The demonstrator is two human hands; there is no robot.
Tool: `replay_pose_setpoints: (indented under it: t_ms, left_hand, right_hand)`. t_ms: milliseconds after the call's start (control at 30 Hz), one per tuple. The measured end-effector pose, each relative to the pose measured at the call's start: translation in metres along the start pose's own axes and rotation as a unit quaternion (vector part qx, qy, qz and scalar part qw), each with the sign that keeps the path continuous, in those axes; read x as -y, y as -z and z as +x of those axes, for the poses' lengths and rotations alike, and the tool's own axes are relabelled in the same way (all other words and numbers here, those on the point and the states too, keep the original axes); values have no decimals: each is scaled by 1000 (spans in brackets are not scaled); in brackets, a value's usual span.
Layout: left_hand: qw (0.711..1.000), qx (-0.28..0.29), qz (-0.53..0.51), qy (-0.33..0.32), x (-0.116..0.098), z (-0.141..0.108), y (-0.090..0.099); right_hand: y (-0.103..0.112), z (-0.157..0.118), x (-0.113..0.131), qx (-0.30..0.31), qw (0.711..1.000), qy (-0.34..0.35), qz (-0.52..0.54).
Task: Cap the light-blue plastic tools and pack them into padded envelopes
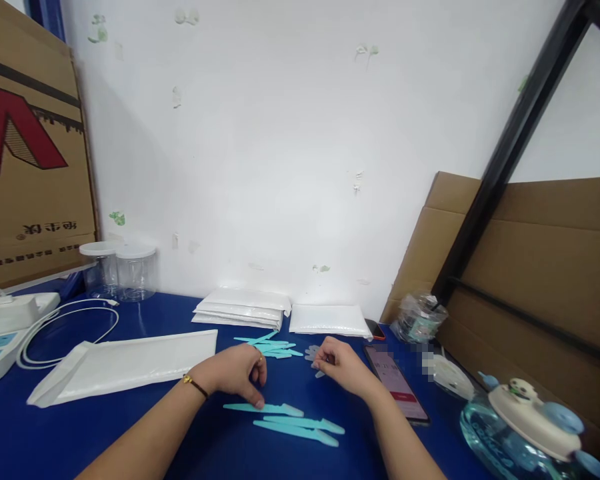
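My left hand (237, 373) is over the blue tabletop, its fingers bent and its thumb tip touching a turquoise eyebrow razor (280, 410) that lies flat. Thumb and forefinger are apart. Just in front lie two more turquoise razors (300, 430), side by side. My right hand (344, 367) is closed in a pinch beside a small pile of clear plastic caps (310, 353). One clear cap (320, 374) shows under its fingertips; the grip itself is partly hidden. Beyond both hands lies a loose heap of turquoise razors (270, 347).
White padded mailers (243, 307) are stacked by the wall, with another mailer (330, 320) alongside and one mailer (130, 363) at left. A phone (397, 387) and a blue bottle (520, 433) stand to the right. Clear jars (136, 273), a white cable (70, 310) and a power strip (10, 333) are left.
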State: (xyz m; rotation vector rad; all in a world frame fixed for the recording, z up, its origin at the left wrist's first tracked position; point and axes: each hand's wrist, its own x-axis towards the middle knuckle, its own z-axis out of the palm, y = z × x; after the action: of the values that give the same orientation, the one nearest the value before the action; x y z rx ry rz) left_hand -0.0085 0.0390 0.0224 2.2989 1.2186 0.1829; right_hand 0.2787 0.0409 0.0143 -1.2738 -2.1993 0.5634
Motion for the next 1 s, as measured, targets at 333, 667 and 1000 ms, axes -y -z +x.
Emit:
replay_pose_setpoints:
  t_ms: [333, 667, 1000]
  left_hand:
    - [998, -50, 24, 12, -13, 1, -1]
    - [981, -181, 64, 38, 12, 13, -1]
    - [998, -28, -39, -35, -18, 4, -16]
  right_hand:
    - [-22, -1, 18, 135, 990, 19, 37]
    - [9, -3, -6, 68, 995, -69, 32]
    - [-4, -14, 6, 250, 967, -50, 14]
